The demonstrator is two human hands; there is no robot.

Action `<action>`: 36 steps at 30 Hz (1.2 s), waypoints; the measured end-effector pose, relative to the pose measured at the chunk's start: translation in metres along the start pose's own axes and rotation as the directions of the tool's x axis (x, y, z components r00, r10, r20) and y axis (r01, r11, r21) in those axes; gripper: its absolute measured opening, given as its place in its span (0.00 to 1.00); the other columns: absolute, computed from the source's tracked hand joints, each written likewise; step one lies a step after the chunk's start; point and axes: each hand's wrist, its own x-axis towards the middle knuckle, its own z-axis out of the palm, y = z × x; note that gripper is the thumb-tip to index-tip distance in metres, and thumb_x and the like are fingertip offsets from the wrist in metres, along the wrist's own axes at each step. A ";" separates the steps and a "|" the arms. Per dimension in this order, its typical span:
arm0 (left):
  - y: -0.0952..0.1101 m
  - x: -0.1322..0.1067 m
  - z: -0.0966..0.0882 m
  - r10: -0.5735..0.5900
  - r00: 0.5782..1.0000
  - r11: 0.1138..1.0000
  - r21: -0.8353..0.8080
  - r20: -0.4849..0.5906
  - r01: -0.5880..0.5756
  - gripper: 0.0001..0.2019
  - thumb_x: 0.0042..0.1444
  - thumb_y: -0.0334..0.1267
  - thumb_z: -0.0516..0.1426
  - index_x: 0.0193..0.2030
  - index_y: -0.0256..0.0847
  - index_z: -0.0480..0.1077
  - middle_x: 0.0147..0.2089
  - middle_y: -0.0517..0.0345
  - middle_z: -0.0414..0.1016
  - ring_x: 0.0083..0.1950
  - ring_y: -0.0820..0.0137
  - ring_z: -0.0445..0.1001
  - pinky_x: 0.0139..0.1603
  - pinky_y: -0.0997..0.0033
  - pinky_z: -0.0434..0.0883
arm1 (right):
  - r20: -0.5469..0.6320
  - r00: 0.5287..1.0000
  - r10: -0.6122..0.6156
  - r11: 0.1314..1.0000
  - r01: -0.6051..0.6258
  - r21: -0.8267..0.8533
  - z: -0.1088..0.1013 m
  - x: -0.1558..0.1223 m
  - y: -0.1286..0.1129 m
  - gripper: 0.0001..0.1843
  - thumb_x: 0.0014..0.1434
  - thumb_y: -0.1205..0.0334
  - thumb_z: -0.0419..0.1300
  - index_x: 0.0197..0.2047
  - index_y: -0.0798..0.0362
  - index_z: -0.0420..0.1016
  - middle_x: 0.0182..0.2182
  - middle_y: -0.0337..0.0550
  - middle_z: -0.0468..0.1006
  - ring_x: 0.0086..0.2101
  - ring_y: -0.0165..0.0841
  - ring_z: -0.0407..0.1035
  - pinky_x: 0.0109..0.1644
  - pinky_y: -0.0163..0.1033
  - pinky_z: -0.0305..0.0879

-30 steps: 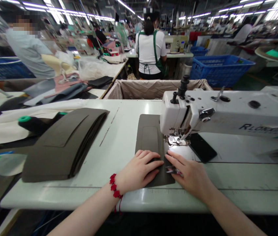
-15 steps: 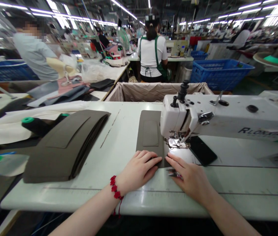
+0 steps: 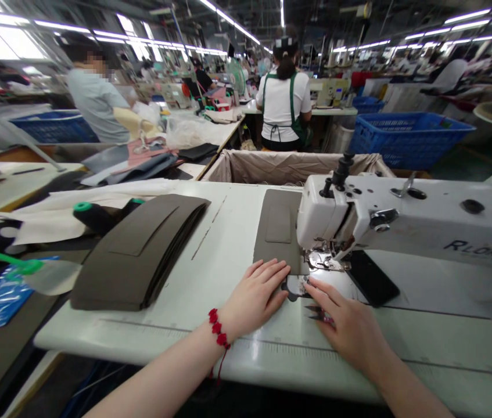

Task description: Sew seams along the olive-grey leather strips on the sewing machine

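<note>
your left hand [image 3: 257, 296] flat on bench [image 3: 228, 244], grip apart, fingertips at near edge of grey panel [image 3: 278, 232]. panel lies beside presser foot [image 3: 324, 262] of white sewing machine [image 3: 402, 217]. right hand [image 3: 348, 331] flat, snips [image 3: 318, 315] tucked beneath; can't tell if grip clamps them. risks: fingertips close to needle; uneven press may skew panel. panel matte, stiff-looking, rectangular, with raised patch.

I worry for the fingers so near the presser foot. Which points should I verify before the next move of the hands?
1. Left hand flat, fingertips on the near edge of the fabric piece: ok.
2. Right hand fingertips apart from the presser foot: ok, but close.
3. Snips held under the right hand, apart from the fabric: ok.
4. Needle position: cannot tell, hidden by the machine head.
5. Bed right of the foot free: not ok, a black phone lies there.
</note>
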 end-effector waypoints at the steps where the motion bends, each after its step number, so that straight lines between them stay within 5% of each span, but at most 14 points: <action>1: 0.000 0.000 0.001 -0.006 1.000 1.000 0.008 0.002 0.006 0.24 0.68 0.45 0.48 0.69 0.48 0.52 0.70 0.56 0.56 0.70 0.62 0.53 0.70 0.53 0.50 | 0.001 1.000 0.000 1.000 0.000 0.001 0.001 0.000 0.000 0.34 0.57 0.68 0.55 0.66 0.43 0.58 0.66 0.39 0.59 0.45 0.38 0.73 0.45 0.44 0.72; 7: -0.001 0.002 0.003 -0.027 0.999 0.998 0.055 0.022 0.026 0.29 0.68 0.49 0.46 0.71 0.47 0.44 0.72 0.56 0.50 0.73 0.63 0.46 0.72 0.52 0.44 | -0.003 1.000 -0.010 1.000 0.010 0.019 0.004 -0.001 0.003 0.33 0.57 0.68 0.54 0.65 0.43 0.58 0.66 0.37 0.58 0.45 0.36 0.73 0.46 0.44 0.72; 29: -0.002 0.002 0.004 -0.053 0.998 0.996 0.079 0.030 0.050 0.30 0.67 0.52 0.46 0.72 0.47 0.42 0.73 0.58 0.45 0.74 0.63 0.41 0.72 0.52 0.43 | -0.032 0.999 -0.012 1.000 0.011 -0.016 0.006 -0.001 0.004 0.32 0.57 0.67 0.55 0.65 0.43 0.60 0.65 0.39 0.61 0.42 0.35 0.74 0.43 0.41 0.73; 36: 0.001 -0.002 0.000 -0.078 0.997 0.997 0.025 0.011 0.078 0.31 0.66 0.53 0.46 0.71 0.44 0.46 0.73 0.55 0.48 0.73 0.62 0.43 0.72 0.53 0.42 | -0.101 0.993 -0.067 0.996 0.060 -0.067 0.015 -0.006 0.011 0.30 0.60 0.63 0.52 0.65 0.40 0.60 0.63 0.37 0.64 0.36 0.33 0.76 0.32 0.37 0.74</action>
